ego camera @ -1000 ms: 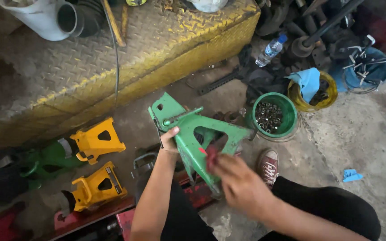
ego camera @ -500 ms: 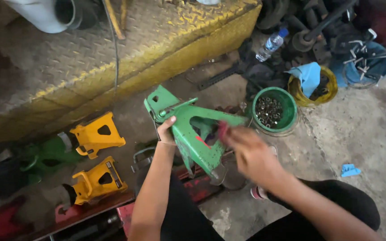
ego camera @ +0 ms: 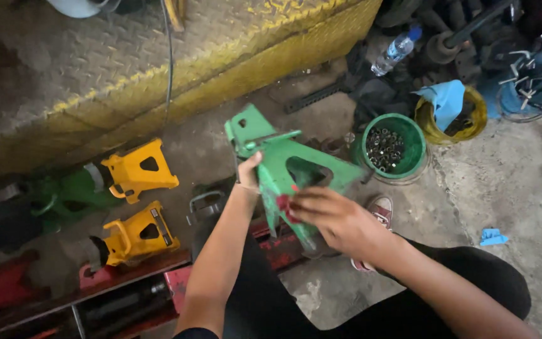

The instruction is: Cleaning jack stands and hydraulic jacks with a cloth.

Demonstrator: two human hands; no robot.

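Two yellow jack stands [ego camera: 138, 168] are lying on the floor by the yellow checker-plate step [ego camera: 158, 69], and one green jack stand [ego camera: 286, 172] is being held up between the person's hands. One green bucket of nuts [ego camera: 393, 145], one yellow bucket [ego camera: 453, 116] with a blue cloth [ego camera: 443, 100] and one plastic bottle [ego camera: 396, 49] are sitting beyond it. The left hand [ego camera: 248, 176] is gripping the green stand's left edge, fingers closed around it. The right hand [ego camera: 334, 216] is pressing a small red rag [ego camera: 285, 206] against its lower part, fingers curled on it. The stand's long axis is running from upper left to lower right, its flat head pointing toward the step.
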